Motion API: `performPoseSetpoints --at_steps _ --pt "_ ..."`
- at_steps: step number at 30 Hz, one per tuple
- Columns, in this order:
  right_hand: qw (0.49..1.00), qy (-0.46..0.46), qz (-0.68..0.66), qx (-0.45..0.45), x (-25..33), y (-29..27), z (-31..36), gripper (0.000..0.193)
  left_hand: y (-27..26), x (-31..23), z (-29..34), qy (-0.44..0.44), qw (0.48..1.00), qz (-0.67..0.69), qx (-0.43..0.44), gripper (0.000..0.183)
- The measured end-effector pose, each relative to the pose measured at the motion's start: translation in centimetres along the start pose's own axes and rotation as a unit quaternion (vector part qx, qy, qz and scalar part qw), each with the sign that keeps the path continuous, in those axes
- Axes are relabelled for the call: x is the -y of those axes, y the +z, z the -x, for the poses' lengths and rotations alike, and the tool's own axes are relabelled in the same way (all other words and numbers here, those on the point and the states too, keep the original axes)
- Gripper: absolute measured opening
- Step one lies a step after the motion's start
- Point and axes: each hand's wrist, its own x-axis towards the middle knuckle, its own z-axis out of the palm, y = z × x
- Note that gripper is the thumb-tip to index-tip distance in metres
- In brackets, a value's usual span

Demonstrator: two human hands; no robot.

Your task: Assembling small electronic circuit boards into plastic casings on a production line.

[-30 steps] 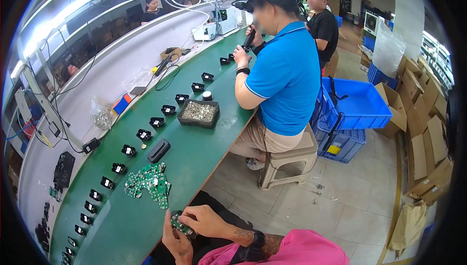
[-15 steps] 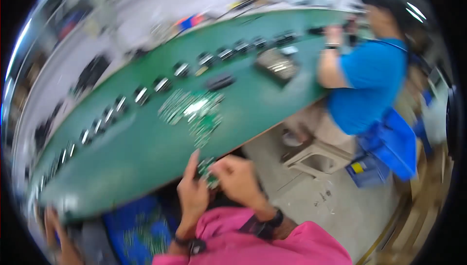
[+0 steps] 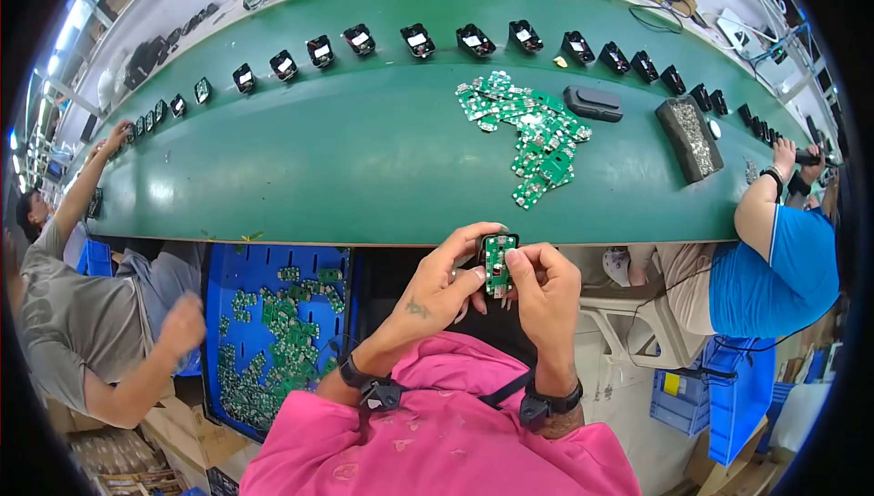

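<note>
Over my lap, just off the near edge of the bench, both hands hold a green circuit board (image 3: 497, 257) that sits upright in a small black housing. My left hand (image 3: 439, 288) wraps round its left side, the index finger behind the top and the thumb at the lower left. From the right, my right hand (image 3: 548, 294) pinches it, thumb pressed on the board's face. The housing shows only as a dark rim; my fingers cover the rest. Beyond my hands lies a loose heap of green circuit boards (image 3: 539, 143).
On the green bench (image 3: 319, 168), a row of black housings (image 3: 418, 40) curves across. A dark case (image 3: 594, 103) and a box of small metal parts (image 3: 689, 139) lie right of the heap. A blue crate (image 3: 218, 300) of boards stands lower left. Co-workers sit on both sides.
My view has swung, so the bench now runs level and the blur is gone. Both hands still hold the circuit board; my left index finger, raised before, now curls behind its top.
</note>
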Motion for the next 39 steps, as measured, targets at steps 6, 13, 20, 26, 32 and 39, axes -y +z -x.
performPoseSetpoints --at_steps 6,13,20,26,32,39 --pt "0.999 -0.023 0.028 -0.023 -0.6 1.5 -0.6 0.017 -0.2 -0.2 -0.3 0.009 0.999 -0.004 -0.04 0.047" --pt "0.997 -0.036 0.061 -0.03 -1.1 1.7 -1.3 0.017 -0.2 0.8 -1.1 0.015 0.997 -0.035 -0.072 0.043" --pt "0.99 -0.047 0.127 -0.044 -1.8 1.7 -1.6 0.015 0.1 1.3 -1.6 0.008 0.993 -0.077 -0.091 0.041" --pt "0.962 -0.202 0.179 -0.036 -3.4 2.1 -2.3 0.035 0.8 0.9 -1.7 0.012 0.99 -0.107 -0.093 0.038" --pt "0.989 -0.086 0.118 -0.006 -1.8 2.3 -1.8 0.035 1.6 0.6 -1.9 0.043 0.982 -0.147 -0.109 0.036" --pt "0.975 -0.196 0.094 -0.043 -2.2 4.8 -4.6 0.032 -0.2 -0.6 -3.1 0.085 0.949 -0.247 -0.176 0.037"
